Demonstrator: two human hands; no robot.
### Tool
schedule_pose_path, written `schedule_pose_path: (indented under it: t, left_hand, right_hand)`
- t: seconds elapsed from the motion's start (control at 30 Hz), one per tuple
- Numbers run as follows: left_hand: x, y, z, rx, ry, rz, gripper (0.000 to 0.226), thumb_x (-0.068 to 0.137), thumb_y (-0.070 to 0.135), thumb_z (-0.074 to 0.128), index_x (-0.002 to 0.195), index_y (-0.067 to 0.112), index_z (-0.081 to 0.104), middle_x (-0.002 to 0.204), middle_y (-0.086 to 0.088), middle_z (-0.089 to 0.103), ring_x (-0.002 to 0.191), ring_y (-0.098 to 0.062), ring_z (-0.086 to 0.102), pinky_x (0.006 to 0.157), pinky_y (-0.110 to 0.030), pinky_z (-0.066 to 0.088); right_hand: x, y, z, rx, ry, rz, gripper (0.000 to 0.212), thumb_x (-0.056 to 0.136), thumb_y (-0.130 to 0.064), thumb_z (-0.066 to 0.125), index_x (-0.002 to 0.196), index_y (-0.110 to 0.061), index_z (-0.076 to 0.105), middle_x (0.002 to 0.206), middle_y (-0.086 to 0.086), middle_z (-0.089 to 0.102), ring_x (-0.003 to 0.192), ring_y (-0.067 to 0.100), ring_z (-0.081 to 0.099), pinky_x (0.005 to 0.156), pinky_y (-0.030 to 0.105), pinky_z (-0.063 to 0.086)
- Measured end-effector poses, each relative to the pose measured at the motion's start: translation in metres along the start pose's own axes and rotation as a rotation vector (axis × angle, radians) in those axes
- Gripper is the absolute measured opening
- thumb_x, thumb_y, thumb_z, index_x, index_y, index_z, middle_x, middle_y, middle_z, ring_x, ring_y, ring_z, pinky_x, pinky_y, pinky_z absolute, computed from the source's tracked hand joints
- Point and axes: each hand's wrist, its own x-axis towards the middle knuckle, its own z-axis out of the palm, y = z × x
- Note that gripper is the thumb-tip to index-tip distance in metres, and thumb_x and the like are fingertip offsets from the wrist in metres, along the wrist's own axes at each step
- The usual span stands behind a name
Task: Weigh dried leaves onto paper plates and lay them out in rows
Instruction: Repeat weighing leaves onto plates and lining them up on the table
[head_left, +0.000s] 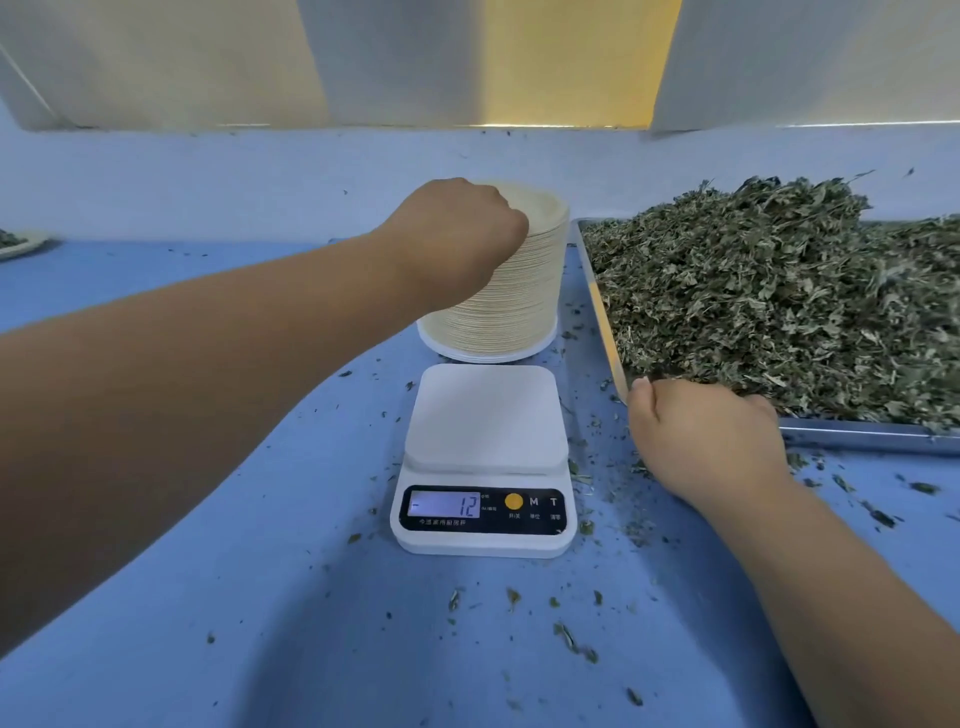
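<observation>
A tall stack of cream paper plates (511, 291) stands behind a white kitchen scale (485, 457). My left hand (457, 234) reaches over the stack's top, fingers curled down on its upper edge. The scale's platform is bare and its display reads -12. A metal tray (862, 435) at the right is heaped with dried green leaves (779, 291). My right hand (701, 436) rests at the tray's near left corner, fingers curled at the edge of the leaf pile; whether it holds leaves is hidden.
Loose leaf bits (571, 639) are scattered over the blue tabletop around the scale and the tray. A plate with leaves (15, 243) shows at the far left edge. A pale wall rises behind the table.
</observation>
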Motion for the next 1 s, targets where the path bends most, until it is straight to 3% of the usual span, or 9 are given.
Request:
schedule_pose_path:
  t: [0.1, 0.23, 0.43, 0.53, 0.63, 0.8, 1.0]
  left_hand:
    - [0.005, -0.001, -0.005, 0.010, -0.014, 0.006, 0.015, 0.081, -0.010, 0.049, 0.081, 0.004, 0.052, 0.067, -0.008, 0.037, 0.055, -0.024, 0.037, 0.051, -0.033, 0.028]
    - [0.006, -0.001, -0.014, 0.027, -0.041, 0.006, 0.022, 0.082, -0.011, 0.050, 0.072, 0.007, 0.045, 0.070, -0.009, 0.036, 0.054, -0.023, 0.036, 0.047, -0.030, 0.024]
    - [0.011, -0.003, -0.018, 0.017, -0.073, 0.002, 0.018, 0.085, -0.008, 0.050, 0.077, 0.008, 0.050, 0.073, -0.008, 0.036, 0.056, -0.022, 0.036, 0.048, -0.030, 0.024]
    - [0.011, -0.001, -0.018, 0.008, -0.058, 0.013, 0.022, 0.085, -0.008, 0.051, 0.073, 0.010, 0.043, 0.072, -0.007, 0.036, 0.056, -0.021, 0.036, 0.047, -0.029, 0.022]
    - [0.013, 0.003, -0.016, 0.008, -0.051, 0.022, 0.011, 0.084, -0.005, 0.052, 0.088, 0.005, 0.048, 0.070, -0.006, 0.035, 0.055, -0.021, 0.034, 0.046, -0.028, 0.020]
    - [0.016, 0.007, -0.010, 0.017, 0.020, 0.064, 0.033, 0.086, -0.004, 0.053, 0.117, 0.005, 0.046, 0.069, -0.005, 0.029, 0.055, -0.020, 0.028, 0.046, -0.030, 0.018]
    - [0.017, 0.003, -0.012, -0.002, 0.034, 0.051, 0.042, 0.085, -0.004, 0.053, 0.124, 0.007, 0.045, 0.070, -0.005, 0.031, 0.056, -0.020, 0.029, 0.046, -0.030, 0.019]
  right_hand:
    - [0.001, 0.001, 0.003, 0.001, 0.015, -0.007, 0.047, 0.106, -0.030, 0.026, 0.068, -0.020, 0.054, 0.058, -0.002, 0.057, 0.061, 0.025, 0.059, 0.077, 0.042, 0.031]
    - [0.001, 0.002, 0.006, 0.006, 0.019, -0.018, 0.045, 0.105, -0.028, 0.027, 0.068, -0.021, 0.052, 0.057, -0.002, 0.057, 0.060, 0.024, 0.060, 0.076, 0.043, 0.035]
    - [0.001, 0.002, 0.006, 0.043, 0.021, -0.007, 0.040, 0.105, -0.025, 0.029, 0.070, -0.022, 0.048, 0.057, -0.003, 0.058, 0.060, 0.024, 0.060, 0.082, 0.045, 0.043]
    - [0.001, 0.001, 0.006, 0.050, 0.029, -0.006, 0.038, 0.104, -0.023, 0.031, 0.069, -0.022, 0.047, 0.056, -0.003, 0.057, 0.059, 0.025, 0.060, 0.083, 0.046, 0.044]
    - [0.002, 0.001, 0.006, 0.046, 0.028, -0.014, 0.039, 0.104, -0.023, 0.031, 0.069, -0.022, 0.048, 0.056, -0.003, 0.057, 0.059, 0.025, 0.059, 0.081, 0.045, 0.043]
    - [0.003, 0.002, 0.007, 0.047, 0.022, -0.016, 0.045, 0.105, -0.028, 0.028, 0.068, -0.021, 0.052, 0.057, -0.003, 0.058, 0.061, 0.024, 0.058, 0.078, 0.044, 0.034]
    - [0.002, 0.001, 0.004, 0.062, 0.024, -0.010, 0.052, 0.105, -0.032, 0.024, 0.066, -0.020, 0.055, 0.058, -0.001, 0.059, 0.062, 0.024, 0.058, 0.085, 0.045, 0.037]
